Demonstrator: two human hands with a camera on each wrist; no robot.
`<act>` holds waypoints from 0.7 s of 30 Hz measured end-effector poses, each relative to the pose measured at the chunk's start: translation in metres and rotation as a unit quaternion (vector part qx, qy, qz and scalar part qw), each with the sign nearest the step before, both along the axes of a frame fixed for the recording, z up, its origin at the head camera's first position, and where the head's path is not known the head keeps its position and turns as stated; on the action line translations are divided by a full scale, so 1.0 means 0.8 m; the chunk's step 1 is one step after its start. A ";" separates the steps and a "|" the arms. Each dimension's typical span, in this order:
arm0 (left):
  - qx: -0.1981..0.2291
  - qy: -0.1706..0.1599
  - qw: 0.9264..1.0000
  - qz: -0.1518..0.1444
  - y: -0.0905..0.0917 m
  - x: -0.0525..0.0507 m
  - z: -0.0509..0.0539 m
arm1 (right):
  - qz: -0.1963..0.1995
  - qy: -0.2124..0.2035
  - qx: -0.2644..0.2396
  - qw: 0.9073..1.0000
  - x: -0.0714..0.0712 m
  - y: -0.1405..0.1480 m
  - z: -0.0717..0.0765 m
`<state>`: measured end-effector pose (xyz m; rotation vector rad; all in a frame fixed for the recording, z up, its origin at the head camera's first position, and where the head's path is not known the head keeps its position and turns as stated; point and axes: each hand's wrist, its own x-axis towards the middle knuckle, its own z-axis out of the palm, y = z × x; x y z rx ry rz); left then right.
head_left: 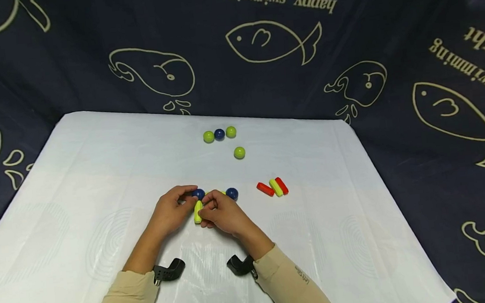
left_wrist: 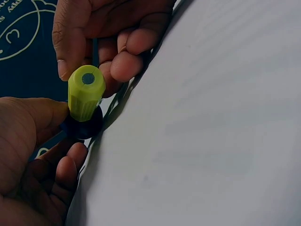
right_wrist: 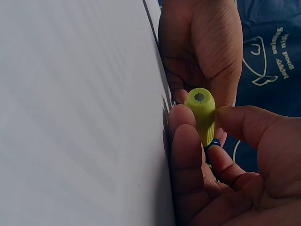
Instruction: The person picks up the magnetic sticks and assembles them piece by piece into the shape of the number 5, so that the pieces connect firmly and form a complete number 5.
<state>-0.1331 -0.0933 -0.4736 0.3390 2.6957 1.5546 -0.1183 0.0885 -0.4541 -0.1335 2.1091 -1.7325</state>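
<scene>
In the head view my left hand (head_left: 171, 213) pinches a blue ball (head_left: 198, 194) between thumb and fingers. My right hand (head_left: 224, 213) holds a yellow-green stick (head_left: 198, 213) by its sides, its far end against that ball. The left wrist view shows the stick (left_wrist: 85, 96) end-on, a grey disc in its near face, with the blue ball (left_wrist: 84, 128) behind it. A second blue ball (head_left: 232, 194) lies just beyond the right hand. Between the two balls another yellow-green piece shows, mostly hidden by the right hand.
Two red sticks (head_left: 265, 189) and a yellow-green stick (head_left: 276, 187) lie to the right on the white table (head_left: 138, 146). Farther back are a green ball (head_left: 239, 152) and a row of two green balls and a blue ball (head_left: 219, 134). Dark patterned cloth (head_left: 219, 86) hangs behind.
</scene>
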 end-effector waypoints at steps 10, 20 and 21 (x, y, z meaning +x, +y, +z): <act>-0.003 0.003 1.000 -0.002 -0.002 -0.002 0.001 | -0.006 -0.001 0.000 1.000 -0.002 -0.001 0.000; -0.004 -0.001 1.000 -0.002 0.000 -0.002 0.000 | 0.011 -0.009 -0.002 1.000 -0.007 0.006 0.001; -0.005 -0.002 1.000 -0.003 0.000 -0.001 0.000 | 0.009 -0.005 -0.002 1.000 -0.007 0.009 0.002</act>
